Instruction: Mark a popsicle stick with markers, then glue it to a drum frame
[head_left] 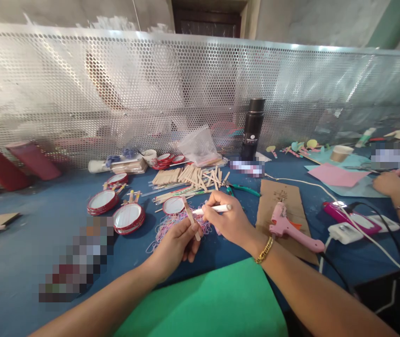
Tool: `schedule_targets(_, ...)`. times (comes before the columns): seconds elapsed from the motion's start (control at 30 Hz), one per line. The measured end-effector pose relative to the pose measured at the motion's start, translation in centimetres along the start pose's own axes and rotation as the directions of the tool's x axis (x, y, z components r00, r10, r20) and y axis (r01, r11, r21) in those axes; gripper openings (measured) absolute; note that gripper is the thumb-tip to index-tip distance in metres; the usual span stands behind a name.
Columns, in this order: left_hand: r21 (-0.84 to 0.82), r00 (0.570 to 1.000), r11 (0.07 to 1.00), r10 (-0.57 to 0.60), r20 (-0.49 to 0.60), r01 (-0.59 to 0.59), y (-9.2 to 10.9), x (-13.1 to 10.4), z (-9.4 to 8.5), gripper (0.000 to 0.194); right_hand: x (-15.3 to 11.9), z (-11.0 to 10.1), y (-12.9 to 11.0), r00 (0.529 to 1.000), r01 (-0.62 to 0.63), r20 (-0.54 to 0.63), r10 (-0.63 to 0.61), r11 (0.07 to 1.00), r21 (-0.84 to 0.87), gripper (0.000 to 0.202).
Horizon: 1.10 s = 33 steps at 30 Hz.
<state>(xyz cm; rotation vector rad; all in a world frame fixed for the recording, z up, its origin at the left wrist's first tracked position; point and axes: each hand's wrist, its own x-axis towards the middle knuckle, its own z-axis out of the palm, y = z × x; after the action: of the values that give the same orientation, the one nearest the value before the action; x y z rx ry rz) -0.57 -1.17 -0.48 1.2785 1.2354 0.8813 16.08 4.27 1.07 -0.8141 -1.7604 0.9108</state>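
Note:
Between the thumb and fingers of my left hand (177,243) is a wooden craft stick (190,217), held upright at a tilt; its upper part looks pinkish. My right hand (226,222) grips a white marker (217,208), its tip at the stick or very close to it. Under and behind both hands lies a tangle of pink and purple string (163,231). A round red-rimmed disc (174,205) sits just behind the string. Farther back, a pile of plain craft sticks (186,177) is spread out.
Red-rimmed drum-like discs (129,218) stand at left. A pink glue gun (287,227) rests on cardboard (265,201) at right, near a white cable and power plug (347,233). A black bottle (252,131) stands behind. Green sheet (214,299) lies in front. Another person's hands (389,182) are far right.

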Motion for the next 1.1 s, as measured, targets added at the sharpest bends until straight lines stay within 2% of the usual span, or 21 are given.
schedule_targets(0.27,-0.002,1.000,1.000,0.009,-0.001,-0.009,0.14,-0.02,0.00,0.037,0.02,0.09,-0.25,0.999,0.030,0.026,-0.030,1.000,0.007,0.020)
schedule_targets(0.47,-0.009,1.000,1.000,-0.003,-0.006,0.003,0.08,-0.13,0.03,0.037,0.00,0.00,0.17,1.000,-0.011,0.011,0.011,1.000,-0.001,0.021)
schedule_targets(0.7,-0.028,1.000,1.000,-0.009,-0.012,0.009,0.31,-0.24,0.07,0.038,-0.16,-0.09,-0.20,1.000,-0.003,0.025,0.002,0.999,0.051,0.015)
schedule_targets(1.1,-0.070,1.000,0.997,-0.016,-0.003,0.015,0.20,-0.15,0.16,0.035,-0.21,-0.10,-0.15,1.000,-0.021,0.010,0.020,0.999,0.044,0.018)
